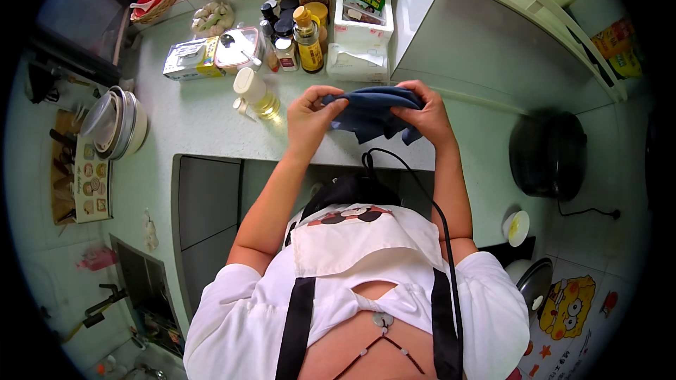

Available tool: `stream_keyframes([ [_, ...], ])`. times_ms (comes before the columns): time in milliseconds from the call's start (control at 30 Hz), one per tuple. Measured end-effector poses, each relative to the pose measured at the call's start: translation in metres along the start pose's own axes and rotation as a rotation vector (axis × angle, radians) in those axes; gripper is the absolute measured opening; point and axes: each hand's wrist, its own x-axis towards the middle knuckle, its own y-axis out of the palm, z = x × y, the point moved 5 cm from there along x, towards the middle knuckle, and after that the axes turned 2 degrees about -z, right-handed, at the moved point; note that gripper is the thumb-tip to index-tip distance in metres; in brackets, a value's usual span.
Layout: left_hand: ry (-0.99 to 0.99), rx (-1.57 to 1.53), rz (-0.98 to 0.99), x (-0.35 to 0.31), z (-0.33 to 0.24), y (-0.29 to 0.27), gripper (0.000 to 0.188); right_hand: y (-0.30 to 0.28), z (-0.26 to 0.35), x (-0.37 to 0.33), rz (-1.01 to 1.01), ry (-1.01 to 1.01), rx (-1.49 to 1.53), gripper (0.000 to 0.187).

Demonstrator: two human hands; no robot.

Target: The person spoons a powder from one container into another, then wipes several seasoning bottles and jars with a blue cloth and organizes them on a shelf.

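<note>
A dark blue cloth (373, 110) is stretched between my two hands, just above the near edge of the counter, its lower folds hanging down. My left hand (315, 112) pinches its left end between thumb and fingers. At the other end my right hand (424, 114) grips the cloth the same way, thumb on the near side. Left of my left hand, a clear oil jug (266, 104) with a pale lid and yellow liquid stands on the counter.
Bottles and jars (308, 41) crowd the back beside a white box of packets (360, 28). A lidded container (238, 48) and carton (191, 58) stand left of them. Stacked bowls (121, 125) are far left; a black pot (548, 155) and small bowl (516, 229) are right. A black cable (422, 186) hangs before me.
</note>
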Motion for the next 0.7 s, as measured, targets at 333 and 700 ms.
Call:
stream_keyframes([
  [333,0.074,0.545,0.095,0.046,0.045,-0.047,0.026,0.000,-0.050,-0.002,-0.276,0.087,-0.173,0.037],
  [700,-0.400,0.265,0.368,0.049,0.091,-0.047,0.040,0.110,-0.059,0.002,-0.054,0.164,0.411,0.060],
])
